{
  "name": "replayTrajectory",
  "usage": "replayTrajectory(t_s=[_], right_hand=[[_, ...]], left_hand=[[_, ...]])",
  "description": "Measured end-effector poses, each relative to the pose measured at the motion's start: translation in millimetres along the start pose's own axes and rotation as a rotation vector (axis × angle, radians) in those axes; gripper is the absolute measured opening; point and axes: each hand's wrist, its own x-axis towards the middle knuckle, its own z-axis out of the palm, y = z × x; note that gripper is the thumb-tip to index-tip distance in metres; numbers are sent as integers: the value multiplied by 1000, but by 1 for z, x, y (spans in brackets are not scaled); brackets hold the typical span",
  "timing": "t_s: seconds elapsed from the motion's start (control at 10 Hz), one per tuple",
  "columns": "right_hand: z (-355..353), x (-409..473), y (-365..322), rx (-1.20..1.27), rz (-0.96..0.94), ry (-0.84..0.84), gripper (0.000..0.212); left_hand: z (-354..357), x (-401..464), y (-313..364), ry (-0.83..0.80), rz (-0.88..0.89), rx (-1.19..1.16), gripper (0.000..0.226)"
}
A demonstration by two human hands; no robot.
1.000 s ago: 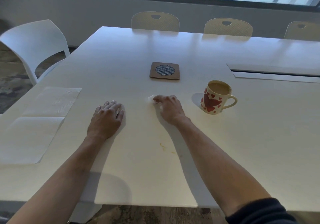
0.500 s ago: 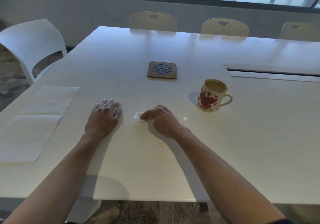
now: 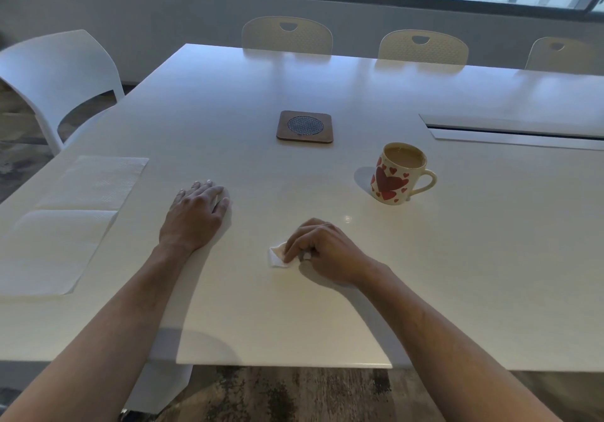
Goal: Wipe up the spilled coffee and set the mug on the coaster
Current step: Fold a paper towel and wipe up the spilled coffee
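A cream mug (image 3: 398,176) with red hearts stands on the white table (image 3: 490,242), full of milky coffee, handle to the right. A square wooden coaster (image 3: 305,126) with a round mesh centre lies beyond it to the left, bare. My right hand (image 3: 322,250) grips a small crumpled white napkin (image 3: 277,256) and presses it on the table near the front, with most of the napkin hidden under my fingers. My left hand (image 3: 199,214) lies flat on the table, fingers straight. I see no coffee stain on the table.
Two unfolded white napkins (image 3: 75,209) lie at the left of the table. A cable slot (image 3: 513,132) runs along the right. A white chair (image 3: 55,75) stands at the left, and three cream chairs (image 3: 287,34) line the far edge.
My right hand has dragged the napkin toward me, over the small brownish stain that showed near the front edge. That stain no longer shows. My left hand stayed put.
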Motion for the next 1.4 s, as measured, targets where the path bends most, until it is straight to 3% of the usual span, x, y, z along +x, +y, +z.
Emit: replayTrajectory(t_s=[0.4, 0.7, 0.9, 1.0, 1.1, 1.3, 1.4], right_hand=[[-15, -59, 2, -201, 157, 34, 31], [6, -45, -37, -179, 358, 145, 18], [20, -18, -52, -134, 406, 162, 31], [24, -6, -56, -96, 407, 167, 25], [15, 6, -53, 224, 548, 250, 16], [-7, -8, -30, 1057, 608, 383, 54], [-16, -14, -18, 1052, 589, 406, 56]], left_hand=[[-1, -1, 1, -6, 3, 9, 41], [0, -1, 2, -13, -7, 11, 42], [0, -1, 2, -8, -2, 14, 42], [-1, -2, 2, -8, -2, 12, 41], [-2, -2, 3, -6, 8, 16, 40], [-3, -3, 4, -2, 2, 11, 40], [-3, -3, 4, -3, 1, 10, 40]])
